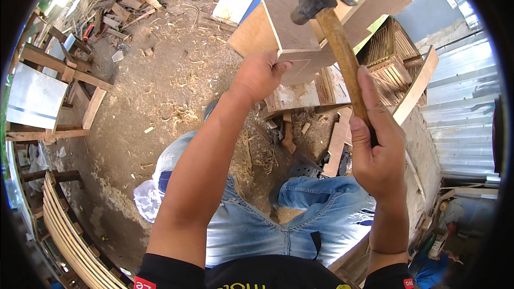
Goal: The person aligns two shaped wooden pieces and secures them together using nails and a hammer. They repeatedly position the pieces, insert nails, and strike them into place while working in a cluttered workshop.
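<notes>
My right hand (377,152) is wrapped round the wooden handle of a claw hammer (341,48). The hammer is raised, its dark head above the plywood pieces. My left hand (261,75) grips the near left corner of a plywood assembly (293,24), thumb on its near face and fingers mostly hidden behind. Several flat boards meet at angles in this assembly, and a pencilled outline shows on the near board. Under it is a low wooden stand with a whitish top (293,98). The hammer head appears apart from the wood.
Scrap wood (126,8) is heaped at the far left. A wooden frame (80,75) stands on the left, with curved-looking slats (72,235) nearer. Slatted wood (391,67) and corrugated metal (460,107) are at right. Shavings (179,115) litter the ground; a plywood offcut (337,142) lies near my feet.
</notes>
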Motion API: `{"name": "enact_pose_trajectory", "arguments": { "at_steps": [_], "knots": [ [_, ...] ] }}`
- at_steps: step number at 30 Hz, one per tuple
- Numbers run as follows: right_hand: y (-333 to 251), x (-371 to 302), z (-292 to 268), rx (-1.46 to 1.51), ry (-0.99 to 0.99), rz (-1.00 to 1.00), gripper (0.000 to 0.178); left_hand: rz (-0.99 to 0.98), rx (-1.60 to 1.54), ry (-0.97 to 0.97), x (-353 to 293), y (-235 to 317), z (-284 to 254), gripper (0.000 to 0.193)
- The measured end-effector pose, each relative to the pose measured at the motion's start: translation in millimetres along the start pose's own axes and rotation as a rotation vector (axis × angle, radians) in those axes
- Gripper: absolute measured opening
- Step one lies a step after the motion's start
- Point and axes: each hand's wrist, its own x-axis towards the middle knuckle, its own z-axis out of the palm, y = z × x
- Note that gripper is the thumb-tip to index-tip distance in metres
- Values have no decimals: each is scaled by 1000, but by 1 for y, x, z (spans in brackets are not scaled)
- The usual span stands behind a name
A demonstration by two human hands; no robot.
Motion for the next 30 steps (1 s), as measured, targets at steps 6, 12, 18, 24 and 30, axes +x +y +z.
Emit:
{"name": "enact_pose_trajectory", "arguments": {
  "at_steps": [6,12,18,24,30],
  "knots": [
    [9,3,8,-17,-117,-39,56,-9,157,-40,4,-1,-2,25],
    [3,2,4,-13,-55,-21,55,8,95,-2,4,-7,3,25],
    [0,4,-1,3,-153,55,58,49,139,11,4,-3,2,25],
    [0,9,0,-21,-287,123,57,-61,222,-75,3,8,-4,27],
    [-5,8,-9,-22,-260,138,57,44,139,12,1,-1,1,27]
  ]
}}
